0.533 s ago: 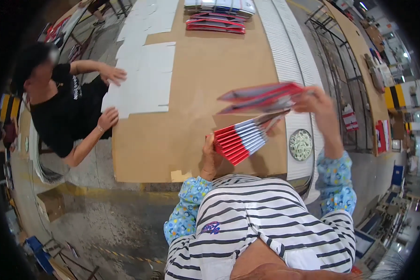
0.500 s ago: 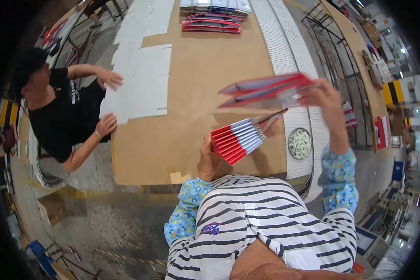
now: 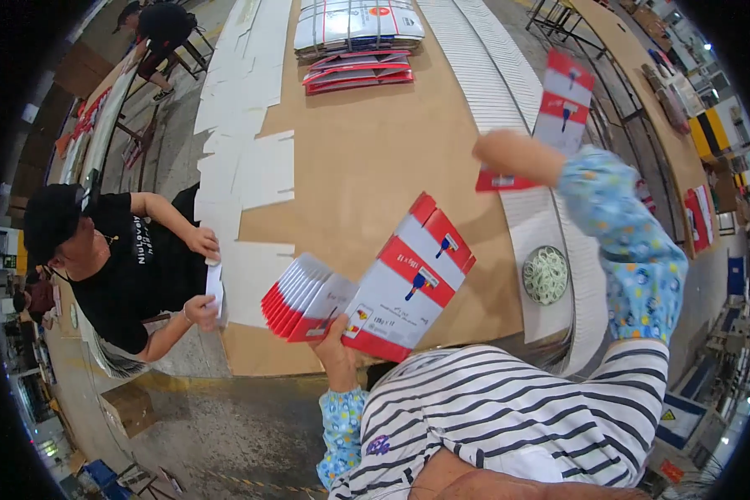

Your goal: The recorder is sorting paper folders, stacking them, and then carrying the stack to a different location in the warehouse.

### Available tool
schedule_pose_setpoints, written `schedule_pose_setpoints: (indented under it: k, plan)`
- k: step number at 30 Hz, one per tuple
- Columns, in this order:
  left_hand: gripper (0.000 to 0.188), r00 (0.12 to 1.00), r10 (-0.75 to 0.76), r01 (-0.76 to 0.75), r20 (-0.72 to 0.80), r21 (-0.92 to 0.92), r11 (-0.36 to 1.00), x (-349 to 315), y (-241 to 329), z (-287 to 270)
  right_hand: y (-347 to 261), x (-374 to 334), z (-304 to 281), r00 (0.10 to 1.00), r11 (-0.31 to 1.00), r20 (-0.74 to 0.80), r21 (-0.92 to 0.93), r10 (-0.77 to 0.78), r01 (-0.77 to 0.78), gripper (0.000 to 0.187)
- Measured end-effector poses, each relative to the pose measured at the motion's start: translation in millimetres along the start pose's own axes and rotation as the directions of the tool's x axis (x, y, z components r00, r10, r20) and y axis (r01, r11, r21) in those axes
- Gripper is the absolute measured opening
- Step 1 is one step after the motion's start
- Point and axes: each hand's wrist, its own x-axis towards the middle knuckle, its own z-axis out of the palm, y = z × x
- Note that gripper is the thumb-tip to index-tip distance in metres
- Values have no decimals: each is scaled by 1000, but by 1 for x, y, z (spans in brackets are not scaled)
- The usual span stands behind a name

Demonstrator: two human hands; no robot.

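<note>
My left hand [image 3: 335, 346], at the table's near edge, grips a bundle of red and white printed folded cartons. On its left side they fan out in a pleated stack [image 3: 304, 292]; to the right a broad carton panel [image 3: 412, 283] with a brush picture tilts up. My right hand [image 3: 512, 157] is over the right side of the table, blurred, with its fingers not readable. Another red and white carton [image 3: 563, 104] shows behind that hand and wrist, partly covered by them. I cannot tell whether the hand touches it.
A bowl of pale rubber bands [image 3: 546, 275] stands at the table's right edge, beside ridged white strips [image 3: 467, 62]. Strapped carton bundles [image 3: 358, 29] lie at the far end. White sheets [image 3: 246, 171] cover the left side, where a co-worker [image 3: 112, 267] handles a white piece.
My left hand has moved left and down, and its cartons now spread wide. My right hand has swung up and left, with a carton now behind it. The co-worker has lifted a white piece.
</note>
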Motion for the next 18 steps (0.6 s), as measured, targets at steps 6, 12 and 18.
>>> schedule_pose_setpoints:
  k: [6,12,18]
  plan:
    - [64,980,8,-2,-199,30,1000,-6,4,10,37,102,246,941,958,215,-54,-263,280,16]
    - [58,968,-17,4,-251,-53,999,-13,-4,-3,18,118,289,942,964,215,-5,-259,266,14]
    - [50,957,-204,165,-205,-196,967,-27,-14,-4,-1,69,232,995,977,-32,188,-96,101,32]
